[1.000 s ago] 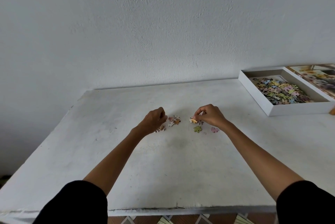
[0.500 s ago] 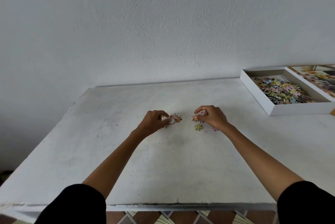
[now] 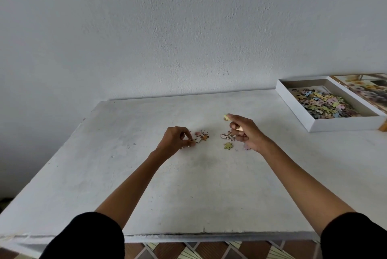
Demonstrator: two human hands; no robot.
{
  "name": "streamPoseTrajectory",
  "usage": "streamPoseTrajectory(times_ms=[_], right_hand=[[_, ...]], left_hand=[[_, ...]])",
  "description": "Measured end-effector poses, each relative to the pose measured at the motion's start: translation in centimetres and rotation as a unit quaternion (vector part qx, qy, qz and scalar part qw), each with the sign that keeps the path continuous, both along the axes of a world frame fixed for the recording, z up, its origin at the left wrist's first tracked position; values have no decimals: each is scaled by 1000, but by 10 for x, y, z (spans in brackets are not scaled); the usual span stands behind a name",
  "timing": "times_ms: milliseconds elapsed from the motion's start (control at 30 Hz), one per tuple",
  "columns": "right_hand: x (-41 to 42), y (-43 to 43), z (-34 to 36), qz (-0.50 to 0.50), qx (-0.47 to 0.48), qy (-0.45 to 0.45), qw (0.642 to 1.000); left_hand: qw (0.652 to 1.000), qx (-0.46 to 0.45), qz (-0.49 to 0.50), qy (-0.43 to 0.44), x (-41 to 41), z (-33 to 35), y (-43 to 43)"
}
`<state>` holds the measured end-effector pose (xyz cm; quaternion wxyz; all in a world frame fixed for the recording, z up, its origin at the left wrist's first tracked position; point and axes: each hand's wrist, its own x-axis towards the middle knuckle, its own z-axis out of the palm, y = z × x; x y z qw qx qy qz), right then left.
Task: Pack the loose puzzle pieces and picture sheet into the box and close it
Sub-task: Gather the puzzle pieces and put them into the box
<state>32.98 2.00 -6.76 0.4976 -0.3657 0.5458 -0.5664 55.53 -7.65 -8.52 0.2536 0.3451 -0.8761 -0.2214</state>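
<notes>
Loose puzzle pieces lie in two small clusters at the middle of the white table. My left hand rests beside the left cluster, its fingertips pinched on pieces there. My right hand is lifted slightly above the right cluster, with a yellow piece at its raised fingertip and more pieces curled in the palm. A green piece lies alone below. The open white box with a heap of pieces stands at the far right. A picture panel lies behind it.
A plain white wall rises behind the table. The table's front edge runs across the bottom, with patterned floor tiles below it. The box sits close to the table's right side, partly cut off by the frame.
My right hand has lifted off the table and swung slightly right with a yellow piece at its fingertip. My left hand has closed its fingertips on pieces of the left cluster.
</notes>
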Motion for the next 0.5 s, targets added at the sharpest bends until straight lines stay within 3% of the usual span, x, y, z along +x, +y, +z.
streamPoseTrajectory(times_ms=[33,100,167,233,300,333,400,433,500], right_hand=[[-1,2,2,16,-7,-107,994],[-1,5,4,39,-23,-216,975],[-1,7,3,37,-34,-242,969],[-2,6,0,-2,-27,-212,977],[-2,3,-4,-52,0,-30,998],[-2,1,-6,-64,14,111,992],[-1,-2,-13,-47,21,342,938],[0,-3,-16,-33,23,407,912],[4,-2,-22,-26,33,458,888]], left_hand=[[1000,2,-5,0,0,-1,0],[1000,8,-8,2,1,-2,0],[999,35,3,17,0,-2,0],[992,112,29,51,-3,3,3],[949,281,24,140,-4,11,6],[901,383,4,202,-4,14,7],[780,539,-30,318,-4,20,6],[733,578,-36,358,-4,21,6],[677,611,-34,409,-6,19,5]])
